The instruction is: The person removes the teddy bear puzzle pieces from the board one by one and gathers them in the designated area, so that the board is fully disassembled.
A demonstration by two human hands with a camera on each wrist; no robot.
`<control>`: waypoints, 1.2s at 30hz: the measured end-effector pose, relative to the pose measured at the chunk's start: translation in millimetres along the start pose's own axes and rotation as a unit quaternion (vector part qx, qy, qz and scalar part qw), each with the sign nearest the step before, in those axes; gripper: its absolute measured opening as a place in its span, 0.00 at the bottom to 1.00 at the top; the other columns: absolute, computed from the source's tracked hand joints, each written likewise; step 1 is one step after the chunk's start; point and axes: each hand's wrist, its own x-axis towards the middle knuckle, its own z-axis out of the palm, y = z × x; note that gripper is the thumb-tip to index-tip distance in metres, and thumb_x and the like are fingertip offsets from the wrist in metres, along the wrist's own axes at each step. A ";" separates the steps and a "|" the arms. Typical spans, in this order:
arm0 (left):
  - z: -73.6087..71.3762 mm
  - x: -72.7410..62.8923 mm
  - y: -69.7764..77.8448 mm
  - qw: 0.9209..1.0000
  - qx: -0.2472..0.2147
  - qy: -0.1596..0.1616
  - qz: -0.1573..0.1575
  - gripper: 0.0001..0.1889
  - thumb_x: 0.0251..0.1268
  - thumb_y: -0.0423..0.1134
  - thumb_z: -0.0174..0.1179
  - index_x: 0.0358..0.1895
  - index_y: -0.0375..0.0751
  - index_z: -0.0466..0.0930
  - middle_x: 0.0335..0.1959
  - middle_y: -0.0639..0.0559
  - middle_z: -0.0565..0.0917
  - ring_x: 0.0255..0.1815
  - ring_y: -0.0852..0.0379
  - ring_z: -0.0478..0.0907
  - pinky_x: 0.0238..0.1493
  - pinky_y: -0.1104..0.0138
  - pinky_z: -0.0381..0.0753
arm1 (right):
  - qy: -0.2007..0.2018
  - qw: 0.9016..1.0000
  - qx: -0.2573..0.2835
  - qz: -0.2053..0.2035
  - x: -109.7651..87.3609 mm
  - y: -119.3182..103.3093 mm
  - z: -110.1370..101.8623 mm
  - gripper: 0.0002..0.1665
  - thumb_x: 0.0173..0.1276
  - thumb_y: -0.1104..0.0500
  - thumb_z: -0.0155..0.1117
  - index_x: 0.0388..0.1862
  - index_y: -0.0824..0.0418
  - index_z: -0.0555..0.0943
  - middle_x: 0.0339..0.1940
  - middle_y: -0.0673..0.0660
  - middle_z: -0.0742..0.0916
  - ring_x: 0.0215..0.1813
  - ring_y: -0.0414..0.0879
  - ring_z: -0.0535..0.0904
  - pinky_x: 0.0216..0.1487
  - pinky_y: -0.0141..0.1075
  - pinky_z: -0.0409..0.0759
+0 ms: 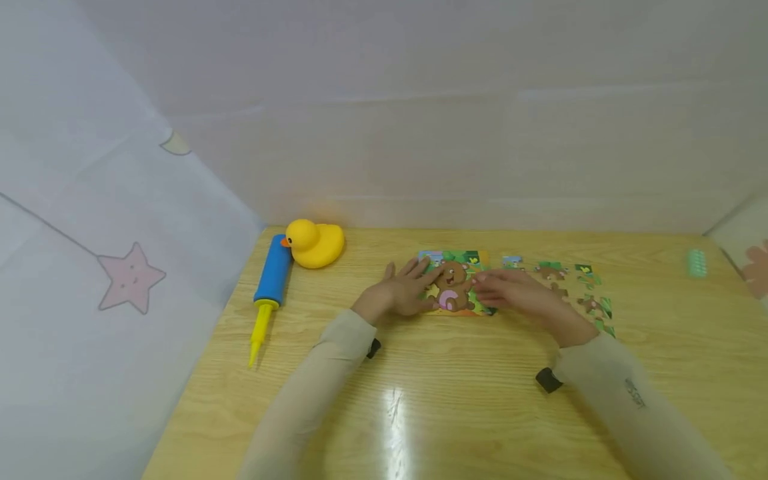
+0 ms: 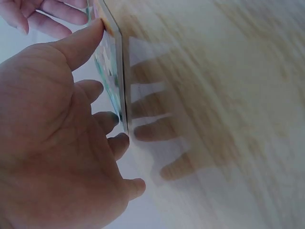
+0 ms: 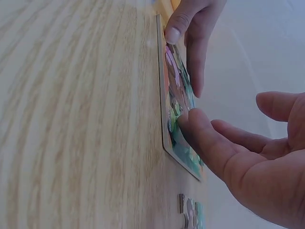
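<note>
A flat puzzle board with a brown bear picture lies on the table. My left hand rests at its left side with fingers spread, and in the left wrist view the thumb touches the board's near edge. Over the right part of the board is my right hand. Its fingers are nearly straight and their tips reach the board surface; I see nothing held in them. Several loose puzzle pieces lie right of the board, partly hidden behind the right hand.
At the table's left stand a yellow rubber duck and a blue hand pump with a yellow nozzle, touching or nearly so. A pale green object sits at the far right. Hanging cloth borders the table's back edge.
</note>
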 end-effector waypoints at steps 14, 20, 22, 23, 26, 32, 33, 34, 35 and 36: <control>3.6 4.2 0.7 0.999 0.010 -0.024 -0.022 0.39 0.77 0.66 0.43 0.83 0.69 0.34 0.85 0.55 0.29 0.86 0.50 0.28 0.80 0.35 0.33 | -0.005 1.000 0.016 0.022 12.6 0.9 3.7 0.33 0.85 0.52 0.43 0.78 0.74 0.59 0.76 0.72 0.69 0.73 0.63 0.71 0.68 0.45 0.78; 4.9 6.1 1.9 0.999 0.019 -0.038 -0.027 0.37 0.78 0.68 0.38 0.81 0.75 0.31 0.85 0.56 0.26 0.86 0.49 0.27 0.80 0.36 0.31 | 0.010 0.999 -0.041 0.026 17.5 0.8 8.5 0.33 0.84 0.49 0.46 0.74 0.73 0.66 0.75 0.70 0.71 0.70 0.62 0.74 0.67 0.49 0.79; 1.5 3.0 4.3 0.998 0.022 -0.043 -0.030 0.35 0.78 0.67 0.37 0.81 0.76 0.31 0.85 0.56 0.25 0.86 0.50 0.27 0.81 0.37 0.31 | 0.013 0.998 -0.056 0.025 18.8 0.9 10.0 0.32 0.84 0.50 0.46 0.74 0.71 0.67 0.75 0.71 0.71 0.69 0.62 0.74 0.66 0.50 0.79; 0.7 2.4 4.9 0.998 0.020 -0.044 -0.030 0.35 0.78 0.67 0.37 0.81 0.75 0.31 0.85 0.55 0.26 0.86 0.49 0.27 0.81 0.37 0.31 | 0.016 0.998 -0.063 0.027 19.5 1.2 10.8 0.31 0.84 0.50 0.46 0.74 0.70 0.68 0.75 0.70 0.72 0.69 0.62 0.75 0.66 0.50 0.80; 2.4 4.2 4.2 0.999 0.014 -0.041 -0.029 0.36 0.78 0.67 0.37 0.81 0.75 0.32 0.85 0.55 0.25 0.86 0.48 0.26 0.80 0.36 0.31 | 0.017 0.995 -0.092 0.020 20.8 0.4 13.1 0.28 0.84 0.52 0.47 0.74 0.66 0.70 0.75 0.70 0.73 0.69 0.62 0.75 0.62 0.50 0.81; 8.6 11.3 0.6 0.999 0.014 -0.041 -0.027 0.36 0.78 0.67 0.36 0.81 0.76 0.29 0.84 0.56 0.23 0.86 0.48 0.25 0.80 0.36 0.30 | 0.043 0.984 -0.174 0.024 23.6 -1.8 18.9 0.23 0.81 0.50 0.53 0.70 0.52 0.78 0.70 0.63 0.80 0.59 0.55 0.81 0.50 0.45 0.83; 10.1 13.0 -0.5 0.999 0.014 -0.040 -0.027 0.36 0.78 0.67 0.36 0.80 0.76 0.29 0.84 0.57 0.23 0.86 0.48 0.25 0.80 0.36 0.30 | 0.048 0.981 -0.185 0.021 24.2 -1.8 20.0 0.22 0.81 0.50 0.54 0.69 0.51 0.79 0.69 0.62 0.80 0.56 0.54 0.82 0.48 0.44 0.83; 12.2 15.4 -2.1 0.999 0.015 -0.040 -0.028 0.36 0.78 0.68 0.36 0.80 0.77 0.29 0.84 0.57 0.23 0.86 0.48 0.25 0.80 0.36 0.30 | 0.052 0.979 -0.196 0.018 25.0 -1.7 21.1 0.21 0.81 0.50 0.54 0.68 0.51 0.79 0.69 0.62 0.81 0.53 0.52 0.83 0.47 0.43 0.83; 9.9 13.1 -0.8 0.998 0.017 -0.044 -0.030 0.36 0.78 0.67 0.36 0.80 0.77 0.28 0.84 0.57 0.23 0.86 0.49 0.25 0.80 0.36 0.30 | 0.056 0.977 -0.205 0.013 25.7 -1.4 22.0 0.21 0.80 0.51 0.55 0.67 0.51 0.80 0.68 0.62 0.82 0.51 0.51 0.83 0.46 0.43 0.83; 8.0 11.5 0.6 0.998 0.021 -0.048 -0.031 0.36 0.79 0.66 0.36 0.80 0.76 0.28 0.84 0.57 0.22 0.86 0.49 0.25 0.80 0.37 0.30 | 0.061 0.975 -0.211 0.010 26.4 -1.0 23.1 0.20 0.80 0.51 0.56 0.66 0.50 0.81 0.67 0.61 0.83 0.48 0.50 0.83 0.44 0.42 0.83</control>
